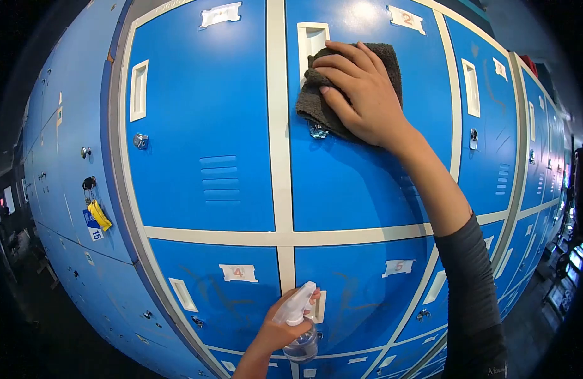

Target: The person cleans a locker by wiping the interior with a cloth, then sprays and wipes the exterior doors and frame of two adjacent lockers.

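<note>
A dark, folded cloth (387, 69) lies flat against the blue locker door (367, 183) labelled 2. My right hand (361, 95) presses on it with curved fingers, beside the recessed white handle (313, 39). Part of that door's metal lock (318, 131) shows below the cloth's lower edge. Lower down, my left hand (280, 322) is wrapped round the neck of a clear spray bottle (299, 341) with a white trigger head. The bottle is upright in front of the doors labelled 4 (239, 272) and 5 (399, 267).
White frame strips (280, 126) divide the lockers. To the left, paler blue lockers (64, 158) carry a key with a yellow tag (100, 215) and a blue tag numbered 15. More lockers (538, 145) curve away on the right. Dark smudges (351, 290) mark the lower doors.
</note>
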Demonstrator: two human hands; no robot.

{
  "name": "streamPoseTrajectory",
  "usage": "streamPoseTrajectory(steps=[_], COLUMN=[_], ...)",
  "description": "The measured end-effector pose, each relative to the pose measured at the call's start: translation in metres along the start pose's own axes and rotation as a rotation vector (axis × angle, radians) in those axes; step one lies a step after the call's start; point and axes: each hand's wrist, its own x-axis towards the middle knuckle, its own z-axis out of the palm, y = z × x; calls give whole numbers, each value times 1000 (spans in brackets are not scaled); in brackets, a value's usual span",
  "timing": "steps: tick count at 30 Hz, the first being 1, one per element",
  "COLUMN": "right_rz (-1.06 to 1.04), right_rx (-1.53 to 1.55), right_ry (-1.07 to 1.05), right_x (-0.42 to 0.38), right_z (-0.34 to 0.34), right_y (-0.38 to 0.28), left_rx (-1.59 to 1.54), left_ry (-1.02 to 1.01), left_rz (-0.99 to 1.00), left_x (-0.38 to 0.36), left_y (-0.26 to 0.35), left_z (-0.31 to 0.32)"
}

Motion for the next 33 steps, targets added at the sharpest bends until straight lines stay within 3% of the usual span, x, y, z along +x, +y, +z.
streamPoseTrajectory(steps=[9,12,16,22,27,33], right_rz=[84,228,329,322,279,129], right_rx=[-101,-55,-108,-121,-157,-298], right_ry=[195,205,155,-254,-178,155], right_x=[16,5,-48,-132,-78,41], right_z=[20,13,-8,-56,-41,6], right_y=[-8,-16,-41,-82,-36,54], left_rx=[37,25,29,66,46,31], left_ry=[27,29,28,9,13,16], left_rz=[7,5,-12,-13,-33,-28], left_x=[-1,-1,-1,-1,0,-1], left_y=[4,4,6,10,7,6], left_z=[4,3,3,1,1,2])
